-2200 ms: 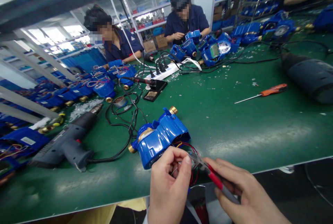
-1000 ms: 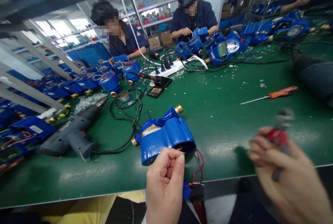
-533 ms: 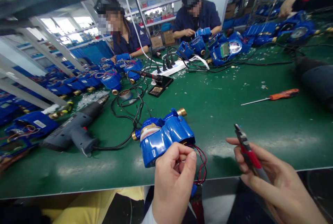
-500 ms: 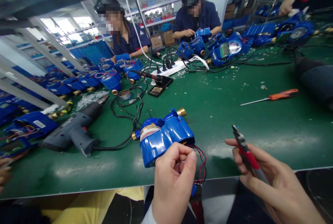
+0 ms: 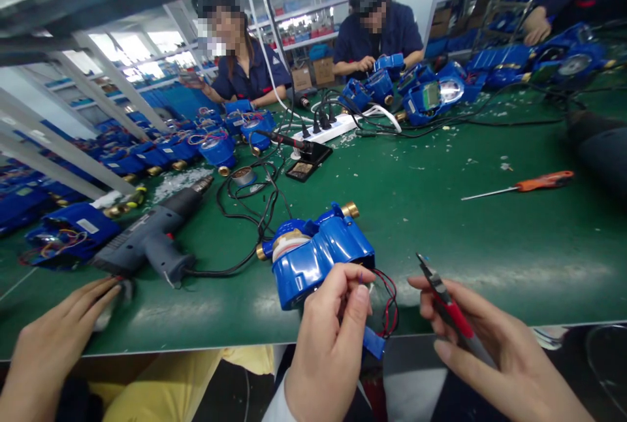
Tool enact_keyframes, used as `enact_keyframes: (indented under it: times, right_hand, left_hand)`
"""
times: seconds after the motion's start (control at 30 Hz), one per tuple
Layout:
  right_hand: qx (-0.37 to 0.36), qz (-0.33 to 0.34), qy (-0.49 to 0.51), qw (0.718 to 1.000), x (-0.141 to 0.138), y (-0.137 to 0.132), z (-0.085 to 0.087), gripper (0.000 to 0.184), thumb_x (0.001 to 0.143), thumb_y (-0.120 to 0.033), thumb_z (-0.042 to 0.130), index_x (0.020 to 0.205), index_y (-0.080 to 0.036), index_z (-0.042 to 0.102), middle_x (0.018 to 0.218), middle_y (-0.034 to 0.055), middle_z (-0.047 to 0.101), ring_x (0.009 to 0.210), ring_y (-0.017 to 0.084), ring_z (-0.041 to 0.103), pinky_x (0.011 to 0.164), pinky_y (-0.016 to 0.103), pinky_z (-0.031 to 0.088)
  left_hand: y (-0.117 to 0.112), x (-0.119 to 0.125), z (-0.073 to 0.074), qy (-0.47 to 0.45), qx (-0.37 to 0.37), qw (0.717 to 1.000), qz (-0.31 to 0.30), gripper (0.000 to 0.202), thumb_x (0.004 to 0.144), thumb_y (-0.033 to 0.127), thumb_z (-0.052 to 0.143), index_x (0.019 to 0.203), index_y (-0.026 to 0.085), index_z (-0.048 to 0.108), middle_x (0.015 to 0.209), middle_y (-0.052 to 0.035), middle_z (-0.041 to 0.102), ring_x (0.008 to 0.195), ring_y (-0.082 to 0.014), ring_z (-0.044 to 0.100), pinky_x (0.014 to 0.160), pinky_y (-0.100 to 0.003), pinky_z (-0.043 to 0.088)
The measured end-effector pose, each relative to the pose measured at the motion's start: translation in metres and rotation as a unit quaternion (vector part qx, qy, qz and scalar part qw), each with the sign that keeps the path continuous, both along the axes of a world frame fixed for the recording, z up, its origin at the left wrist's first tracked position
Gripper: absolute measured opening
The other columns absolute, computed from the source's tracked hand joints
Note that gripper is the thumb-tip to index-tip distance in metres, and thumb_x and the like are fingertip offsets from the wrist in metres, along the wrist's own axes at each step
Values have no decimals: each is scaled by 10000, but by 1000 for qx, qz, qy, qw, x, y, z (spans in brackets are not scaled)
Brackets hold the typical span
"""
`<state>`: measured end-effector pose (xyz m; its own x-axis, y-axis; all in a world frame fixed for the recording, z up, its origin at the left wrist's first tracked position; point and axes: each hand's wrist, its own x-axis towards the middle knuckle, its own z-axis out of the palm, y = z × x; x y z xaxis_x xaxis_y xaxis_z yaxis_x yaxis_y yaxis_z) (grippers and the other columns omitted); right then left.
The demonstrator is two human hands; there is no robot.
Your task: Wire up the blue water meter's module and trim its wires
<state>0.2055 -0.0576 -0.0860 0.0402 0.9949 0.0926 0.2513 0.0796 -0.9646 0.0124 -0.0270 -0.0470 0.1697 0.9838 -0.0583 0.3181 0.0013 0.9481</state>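
My left hand [image 5: 329, 337] is closed, thumb against forefinger, pinching thin wires at the near end of a blue water meter [image 5: 318, 255]. A short purple tip shows by the fingers; the rest of the grip is hidden. The meter lies on the green table with brass threaded ends. Red and black wires [image 5: 390, 298] loop out beside my hand, and a blue wrapped piece [image 5: 375, 343] hangs below them at the table edge. On the right, my right hand [image 5: 490, 330] holds red-and-grey wire cutters [image 5: 453, 311], jaws pointing up and left toward the wires without touching them.
A heat gun [image 5: 151, 239] lies left, near a co-worker's hand [image 5: 68, 324]. Behind the meter are a soldering iron on its stand [image 5: 308, 157] and a power strip [image 5: 328, 128]. An orange screwdriver [image 5: 543, 181] lies right. Two people sit opposite among several blue meters.
The cutters have moved slightly left toward the wires. A co-worker's hand has come in at the left beside the heat gun. The blue wrapped piece shows more.
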Motion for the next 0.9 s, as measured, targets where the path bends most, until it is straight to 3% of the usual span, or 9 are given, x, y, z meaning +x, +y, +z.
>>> enact_keyframes:
  times: [0.13, 0.27, 0.4, 0.6, 0.73, 0.9]
  right_hand:
    - [71, 6, -142, 987, 0, -4, -5, 416, 788, -255, 606, 1198, -194, 639, 1053, 95, 703, 939, 231, 698, 760, 235, 582]
    - [181, 16, -244, 953, -1, -1, -1, 438, 825, -173, 540, 1254, -258, 564, 1154, 45, 660, 1027, 196, 662, 826, 215, 564]
    - [197, 27, -296, 934, -1, -1, 0, 490, 859, -138, 479, 1333, -263, 462, 1173, 42, 613, 1079, 181, 614, 839, 213, 547]
    - [240, 10, -373, 896, 1, -1, -5, 554, 859, -104, 446, 1405, -187, 399, 1108, 93, 570, 999, 229, 563, 822, 323, 491]
    - [293, 14, -428, 855, 3, 0, -1, 564, 860, -75, 459, 1417, -128, 389, 1066, 125, 562, 935, 254, 531, 811, 379, 422]
    - [329, 43, -478, 813, 8, -2, 0, 676, 832, -33, 489, 1479, -135, 321, 1045, 123, 577, 926, 268, 519, 835, 409, 362]
  left_hand:
    - [1, 0, -1, -37, -15, 999, -4, 191, 946, 339, 445, 1012, 222, 580, 744, 18, 555, 666, -119, 520, 621, -236, 391]
    - [2, -1, -3, -43, -14, 999, 6, 175, 918, 332, 486, 945, 198, 594, 734, 10, 565, 641, -120, 513, 601, -238, 393]
    - [2, -3, -7, -42, -11, 999, 6, 175, 900, 341, 521, 885, 196, 618, 705, 17, 554, 621, -115, 496, 587, -235, 382]
    - [0, -1, -6, -45, -8, 999, 13, 118, 836, 285, 593, 905, 197, 632, 780, -4, 625, 705, -130, 549, 663, -243, 420]
    - [-1, 4, -2, -68, -29, 997, 28, 182, 760, 257, 650, 919, 191, 592, 734, 15, 585, 662, -118, 543, 635, -231, 440]
    - [-2, 6, 1, -49, -18, 998, 43, 177, 736, 223, 659, 889, 195, 573, 724, 27, 549, 647, -108, 527, 608, -214, 441]
